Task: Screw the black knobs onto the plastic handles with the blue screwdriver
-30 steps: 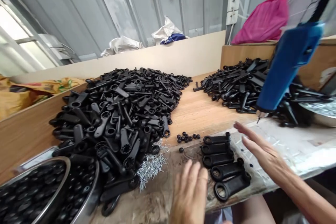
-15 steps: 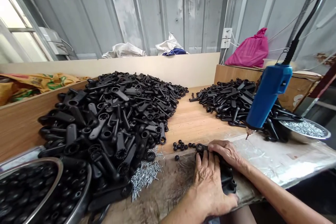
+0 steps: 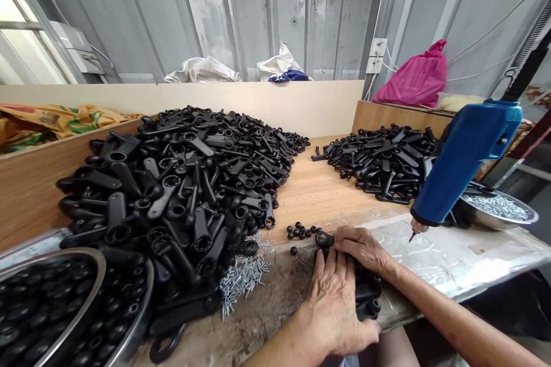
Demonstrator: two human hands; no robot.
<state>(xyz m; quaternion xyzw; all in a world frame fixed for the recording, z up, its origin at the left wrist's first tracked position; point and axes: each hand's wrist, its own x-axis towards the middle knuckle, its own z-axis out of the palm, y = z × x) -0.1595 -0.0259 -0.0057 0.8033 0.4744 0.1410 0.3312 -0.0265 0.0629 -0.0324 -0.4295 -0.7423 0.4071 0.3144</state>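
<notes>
My left hand [image 3: 331, 304] lies with stretched fingers and a spread thumb over a group of black plastic crank handles [image 3: 365, 292] at the table's front edge. Beside it, my right hand [image 3: 361, 249] has its fingers bent over the far handle of that group, whose ring end [image 3: 323, 238] sticks out to the left. Both palms hide most of these parts. Several small black ball knobs [image 3: 301, 231] lie just beyond the hands. To the right hangs a blue electric screwdriver [image 3: 465, 160], its bit pointing down and apart from my hands.
A large pile of black handles [image 3: 206, 178] covers the left; a smaller pile [image 3: 387, 160] lies back right. Loose screws [image 3: 245, 278] lie left of my hands. A steel bowl of screws [image 3: 499, 209] stands right, metal-rimmed containers of black knobs [image 3: 51, 304] front left.
My view has shifted slightly, and the screwdriver appears farther right and more tilted. Both hands stay over the handles in nearly the same pose.
</notes>
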